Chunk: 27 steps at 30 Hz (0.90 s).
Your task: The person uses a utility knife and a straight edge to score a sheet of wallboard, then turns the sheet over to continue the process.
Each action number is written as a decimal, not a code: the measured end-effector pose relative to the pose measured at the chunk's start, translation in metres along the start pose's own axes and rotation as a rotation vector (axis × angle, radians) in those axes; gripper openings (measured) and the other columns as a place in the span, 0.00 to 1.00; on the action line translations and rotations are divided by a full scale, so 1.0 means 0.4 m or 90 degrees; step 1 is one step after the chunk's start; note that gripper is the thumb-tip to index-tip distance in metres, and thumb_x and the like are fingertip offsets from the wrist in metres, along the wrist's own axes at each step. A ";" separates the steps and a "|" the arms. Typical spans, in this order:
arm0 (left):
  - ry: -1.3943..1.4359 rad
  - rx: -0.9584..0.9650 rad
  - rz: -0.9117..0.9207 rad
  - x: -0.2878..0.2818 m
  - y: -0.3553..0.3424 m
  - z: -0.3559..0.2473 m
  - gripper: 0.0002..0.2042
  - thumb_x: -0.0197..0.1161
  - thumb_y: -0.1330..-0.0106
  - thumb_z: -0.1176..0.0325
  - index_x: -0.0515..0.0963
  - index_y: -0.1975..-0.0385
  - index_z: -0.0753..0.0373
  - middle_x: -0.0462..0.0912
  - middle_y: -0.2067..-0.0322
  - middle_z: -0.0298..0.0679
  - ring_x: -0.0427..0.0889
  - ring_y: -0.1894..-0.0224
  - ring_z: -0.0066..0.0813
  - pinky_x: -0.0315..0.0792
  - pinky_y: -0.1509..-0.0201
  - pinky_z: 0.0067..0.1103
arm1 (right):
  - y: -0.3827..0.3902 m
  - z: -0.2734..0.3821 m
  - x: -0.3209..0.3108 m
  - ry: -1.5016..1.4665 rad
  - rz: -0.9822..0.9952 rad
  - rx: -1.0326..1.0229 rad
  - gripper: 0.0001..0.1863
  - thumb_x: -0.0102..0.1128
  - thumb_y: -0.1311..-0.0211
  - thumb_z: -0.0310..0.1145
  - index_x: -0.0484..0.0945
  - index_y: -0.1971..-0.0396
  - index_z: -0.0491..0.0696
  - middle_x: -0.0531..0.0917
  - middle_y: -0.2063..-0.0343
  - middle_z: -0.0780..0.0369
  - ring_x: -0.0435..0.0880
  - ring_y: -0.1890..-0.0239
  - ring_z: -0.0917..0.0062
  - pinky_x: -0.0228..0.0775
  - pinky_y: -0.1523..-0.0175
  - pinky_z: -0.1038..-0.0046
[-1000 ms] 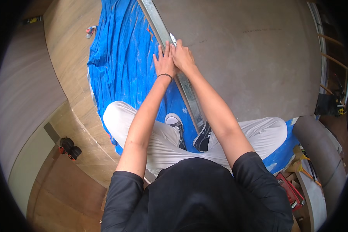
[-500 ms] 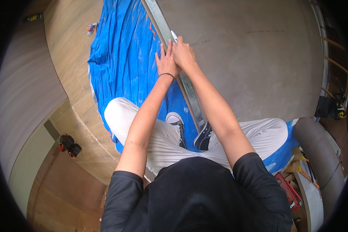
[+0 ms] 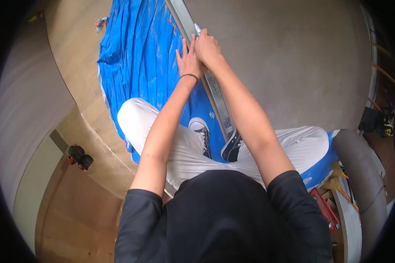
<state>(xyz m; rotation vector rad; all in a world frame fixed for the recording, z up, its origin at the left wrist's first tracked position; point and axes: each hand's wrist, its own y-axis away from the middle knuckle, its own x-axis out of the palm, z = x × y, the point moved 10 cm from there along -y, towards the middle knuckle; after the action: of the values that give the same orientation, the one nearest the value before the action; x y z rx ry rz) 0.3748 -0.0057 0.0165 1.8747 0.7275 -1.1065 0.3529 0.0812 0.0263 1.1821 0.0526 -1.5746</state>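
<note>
A long grey metal strip (image 3: 218, 98) runs along the left edge of a large grey-brown board (image 3: 289, 70). My left hand (image 3: 189, 62) lies on the strip with its fingers stretched out and spread. Close against it, my right hand (image 3: 207, 48) is closed around a small whitish, silvery object (image 3: 197, 30). Only its tip shows beyond my fingers, so its kind cannot be made out. The place where the two hands meet hides part of the strip.
A crumpled blue tarp (image 3: 136, 57) covers the wooden floor (image 3: 74, 48) left of the strip and under my crossed legs. A black-and-orange object (image 3: 80, 158) stands at the left. At the lower right are a dark grey roll (image 3: 360, 175) and a red item (image 3: 324, 208).
The whole view has shifted slightly, so most things sit a little higher. Both hands keep nearly the same pose at the strip.
</note>
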 end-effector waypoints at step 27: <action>-0.006 -0.027 0.040 -0.019 -0.008 -0.015 0.62 0.82 0.70 0.58 0.50 0.29 0.54 0.42 0.26 0.32 0.46 0.26 0.45 0.53 0.31 0.50 | 0.424 -0.284 0.074 0.019 0.092 0.062 0.13 0.47 0.31 0.36 0.65 0.57 0.42 0.80 0.74 0.40 0.80 0.67 0.40 0.71 0.61 0.44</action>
<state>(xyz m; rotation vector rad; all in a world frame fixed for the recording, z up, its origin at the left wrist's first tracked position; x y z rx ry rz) 0.3714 0.0005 0.0241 1.8426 0.6771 -1.0511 0.5578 0.0606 0.0378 1.2567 -0.0890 -1.4464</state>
